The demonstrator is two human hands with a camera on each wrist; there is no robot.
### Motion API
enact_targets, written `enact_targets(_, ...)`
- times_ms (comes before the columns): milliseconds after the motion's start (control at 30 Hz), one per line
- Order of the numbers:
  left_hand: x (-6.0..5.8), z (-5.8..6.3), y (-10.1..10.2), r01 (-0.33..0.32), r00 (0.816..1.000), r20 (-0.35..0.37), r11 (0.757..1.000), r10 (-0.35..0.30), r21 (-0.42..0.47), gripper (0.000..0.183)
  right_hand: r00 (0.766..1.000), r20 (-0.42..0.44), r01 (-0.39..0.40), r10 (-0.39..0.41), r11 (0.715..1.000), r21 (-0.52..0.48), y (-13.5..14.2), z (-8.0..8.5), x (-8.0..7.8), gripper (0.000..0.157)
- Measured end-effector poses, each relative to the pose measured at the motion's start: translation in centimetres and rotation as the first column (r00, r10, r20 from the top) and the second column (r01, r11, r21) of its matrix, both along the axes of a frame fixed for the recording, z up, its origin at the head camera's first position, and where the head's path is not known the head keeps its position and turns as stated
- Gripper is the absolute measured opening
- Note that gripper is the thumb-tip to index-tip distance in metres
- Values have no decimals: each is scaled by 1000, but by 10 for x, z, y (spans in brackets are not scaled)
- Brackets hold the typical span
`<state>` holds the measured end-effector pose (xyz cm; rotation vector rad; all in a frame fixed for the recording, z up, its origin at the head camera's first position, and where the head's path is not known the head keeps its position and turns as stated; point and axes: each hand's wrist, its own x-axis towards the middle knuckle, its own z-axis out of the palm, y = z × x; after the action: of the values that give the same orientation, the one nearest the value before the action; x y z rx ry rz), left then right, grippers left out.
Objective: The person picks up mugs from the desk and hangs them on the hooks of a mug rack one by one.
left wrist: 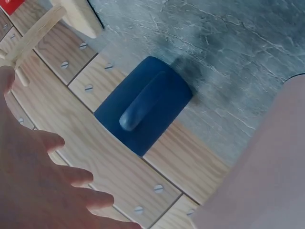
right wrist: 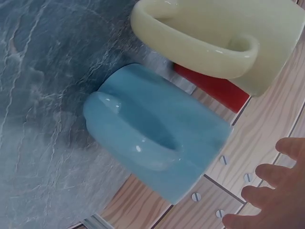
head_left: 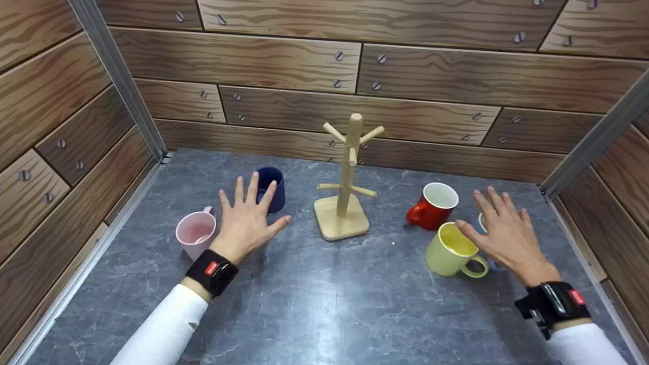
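My left hand [head_left: 247,223] is spread flat in the air, fingers straight, between a pink mug [head_left: 196,232] and a dark blue mug [head_left: 273,190] that it partly covers in the head view. The blue mug's handle [left wrist: 143,102] faces the left wrist camera. Over on the right, my right hand [head_left: 508,238] is also spread, holding nothing. It hides most of a light blue mug [right wrist: 157,133], which stands upright under it. Just left of that hand are a yellow mug [head_left: 448,251] and, behind it, a red mug [head_left: 435,206] with a white inside.
A wooden mug tree [head_left: 349,172] with several pegs stands on its square base [head_left: 340,230] between the hands, its pegs bare. Wood-patterned walls [head_left: 284,61] enclose the grey marbled table [head_left: 314,294] at the back and both sides, with metal posts [head_left: 121,76] in the corners.
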<state>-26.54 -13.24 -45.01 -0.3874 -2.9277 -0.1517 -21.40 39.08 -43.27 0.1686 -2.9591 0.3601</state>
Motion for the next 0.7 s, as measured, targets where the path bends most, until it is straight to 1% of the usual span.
enact_targets(200, 3, -3, 8, 19, 1000, -6, 1000, -19, 15, 93, 1000, -1, -11, 11, 1000, 28, 3, 0, 7, 93)
enact_targets(333, 7, -4, 6, 22, 1000, 7, 1000, -22, 7, 94, 999, -2, -32, 32, 999, 40, -2, -4, 12, 92)
enact_targets(500, 7, -2, 10, 41, 999, 6, 999, -41, 13, 94, 999, -5, -37, 37, 998, 55, -6, -2, 16, 91)
enact_targets(700, 9, -2, 9, 39, 999, 24, 999, -40, 12, 95, 999, 4, -39, 39, 998, 56, -11, -3, 18, 92)
